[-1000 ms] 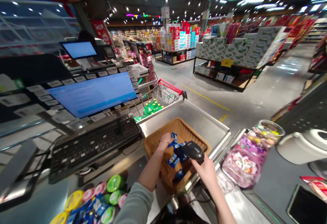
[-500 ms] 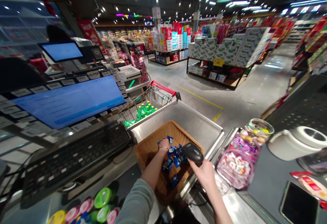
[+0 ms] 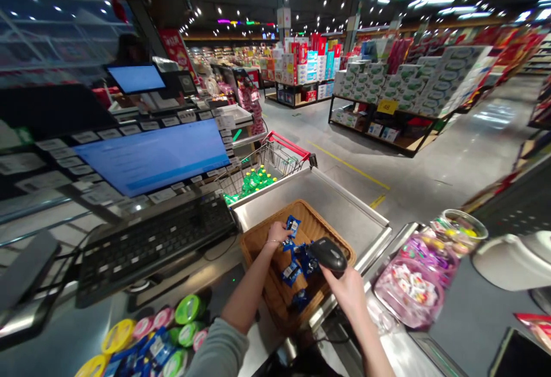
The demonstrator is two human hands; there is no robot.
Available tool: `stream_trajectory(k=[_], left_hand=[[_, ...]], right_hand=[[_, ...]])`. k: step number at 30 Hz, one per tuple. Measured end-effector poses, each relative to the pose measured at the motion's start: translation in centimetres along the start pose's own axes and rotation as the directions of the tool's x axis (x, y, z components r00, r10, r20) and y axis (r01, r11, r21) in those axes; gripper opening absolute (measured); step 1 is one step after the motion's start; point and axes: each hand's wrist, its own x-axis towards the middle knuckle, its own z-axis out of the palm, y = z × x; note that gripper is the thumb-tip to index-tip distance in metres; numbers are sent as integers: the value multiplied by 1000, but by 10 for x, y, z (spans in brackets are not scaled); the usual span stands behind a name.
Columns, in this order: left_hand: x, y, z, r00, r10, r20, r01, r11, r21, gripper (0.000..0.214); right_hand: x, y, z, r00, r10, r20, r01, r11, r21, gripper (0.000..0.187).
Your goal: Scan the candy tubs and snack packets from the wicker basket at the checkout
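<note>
My left hand [image 3: 278, 232] is inside the brown wicker basket [image 3: 253, 238], its fingers closed on the edge of a small blue packet [image 3: 293, 224] with a white label facing up. Several more blue packets [image 3: 291, 272] lie loosely in the basket below it. My right hand [image 3: 346, 286] grips a black handheld barcode scanner [image 3: 328, 252] over the basket's right side, its head pointing left toward the packets. The scanner hides some of the packets.
Left are a keyboard [image 3: 159, 245] and monitor [image 3: 155, 156]. Blue packets and round colourful tubs [image 3: 118, 335] lie at front left. Behind the steel counter [image 3: 321, 193] stands a cart with green bottles [image 3: 256, 181]. Candy tubs [image 3: 408, 291] and a white jug [image 3: 503, 262] stand right.
The view has turned left. My left hand has lifted and drawn back a little, and the blue packet it holds now shows its label. The scanner stays in my right hand.
</note>
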Motion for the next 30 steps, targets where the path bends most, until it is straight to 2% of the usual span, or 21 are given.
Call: stream_trajectory(k=[5, 9, 13, 18, 23, 30], left_hand=[[-36, -20, -26, 996, 55, -73, -72, 965, -252, 29], [-74, -43, -38, 986, 70, -149, -123, 913, -389, 37], [-112, -66, -47, 969, 56, -239, -166, 866, -471, 39], [-150, -88, -60, 910, 18, -414, -251, 817, -519, 36], [-172, -95, -69, 884, -29, -467, -246, 820, -516, 36], [-183, -95, -75, 897, -29, -441, -239, 807, -540, 34]], right_hand=[[-5, -7, 9, 996, -83, 38, 78, 991, 108, 31], [-7, -12, 22, 989, -118, 85, 104, 983, 152, 28], [-17, -22, 31, 970, -184, 158, 169, 981, 98, 24], [-40, -42, 34, 931, -265, 252, 276, 961, -10, 19], [-57, -58, 34, 873, -334, 355, 387, 918, -89, 25], [-66, -71, 34, 841, -339, 421, 402, 913, -66, 25]])
